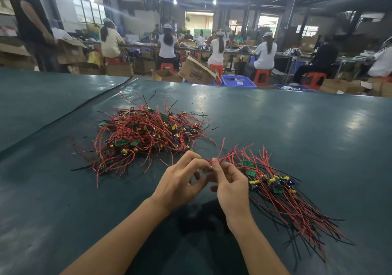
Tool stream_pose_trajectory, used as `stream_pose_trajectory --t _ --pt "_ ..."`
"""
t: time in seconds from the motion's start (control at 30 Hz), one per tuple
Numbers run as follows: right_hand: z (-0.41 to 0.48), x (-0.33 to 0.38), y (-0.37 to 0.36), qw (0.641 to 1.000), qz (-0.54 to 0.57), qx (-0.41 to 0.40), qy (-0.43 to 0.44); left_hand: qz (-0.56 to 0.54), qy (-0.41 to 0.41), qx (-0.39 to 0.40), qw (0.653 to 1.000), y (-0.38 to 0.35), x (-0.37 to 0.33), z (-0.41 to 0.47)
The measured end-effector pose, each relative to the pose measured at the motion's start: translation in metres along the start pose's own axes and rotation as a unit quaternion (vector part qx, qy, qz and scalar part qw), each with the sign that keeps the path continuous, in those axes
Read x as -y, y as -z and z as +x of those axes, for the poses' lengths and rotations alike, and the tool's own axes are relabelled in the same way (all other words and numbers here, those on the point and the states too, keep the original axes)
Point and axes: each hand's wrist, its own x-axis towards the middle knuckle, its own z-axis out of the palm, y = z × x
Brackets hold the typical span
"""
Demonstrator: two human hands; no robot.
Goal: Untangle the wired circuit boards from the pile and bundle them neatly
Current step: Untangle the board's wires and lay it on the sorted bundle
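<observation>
Pile mid-table, left hand, right hand pinching wire, bundle beside

The dark green sheet-covered table is smooth with a soft sheen, catching lamp glare. The tangled pile of red and black wires has smooth plastic insulation; its small green circuit boards look matt. The brown cardboard box is dull.

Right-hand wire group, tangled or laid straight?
Mostly straight: the wires run side by side, with their boards clustered together near the right hand.
</observation>
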Motion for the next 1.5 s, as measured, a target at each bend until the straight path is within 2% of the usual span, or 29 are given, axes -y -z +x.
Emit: stream_pose_trajectory --t 0.17,0.23,0.33,0.43,0.5,0.67,0.77,0.87,1.0,1.13,1.23,1.37,1.5 --pt "-0.001 -0.004 0.007 0.999 -0.027 -0.029 -0.010 -0.065 0.126 -0.020 0.990 -0.008 -0.006 -0.001" --pt "-0.003 -0.006 0.009 0.998 -0.050 -0.022 -0.004 -0.074 0.135 -0.027 0.988 -0.009 -0.004 0.000" --pt "-0.002 -0.008 0.010 0.998 -0.059 -0.017 0.011 -0.104 0.162 0.008 0.981 -0.009 0.000 0.000" --pt "0.000 -0.007 0.010 0.999 -0.048 -0.018 0.016 -0.182 0.236 0.027 0.954 -0.014 -0.001 0.000" --pt "0.001 -0.007 0.011 0.999 -0.042 -0.018 0.012 -0.239 0.288 0.015 0.927 -0.015 -0.004 0.001" --pt "0.004 -0.009 0.012 0.999 -0.036 -0.033 -0.001 -0.307 0.358 -0.020 0.882 -0.016 -0.006 0.005" --pt "0.005 -0.011 0.012 0.998 -0.047 -0.034 -0.005 -0.326 0.372 -0.014 0.869 -0.014 -0.005 0.004" --pt "0.004 -0.011 0.011 0.996 -0.083 -0.011 0.019 -0.330 0.364 0.016 0.871 -0.014 -0.008 0.005" --pt "0.003 -0.013 0.011 0.992 -0.115 0.002 0.050 -0.312 0.380 -0.022 0.871 -0.015 -0.007 0.004" --pt "0.006 -0.013 0.013 0.995 -0.092 -0.044 0.020 -0.344 0.428 -0.088 0.831 -0.015 -0.003 0.007" --pt "0.007 -0.011 0.015 0.996 -0.060 -0.063 0.000 -0.386 0.438 -0.105 0.805 -0.014 -0.005 0.010" --pt "0.007 -0.010 0.016 0.996 -0.064 -0.054 0.004 -0.390 0.425 -0.069 0.814 -0.015 -0.006 0.009" --pt "0.003 -0.007 0.012 0.995 -0.084 -0.023 0.057 -0.369 0.429 -0.028 0.824 -0.016 -0.006 0.008"
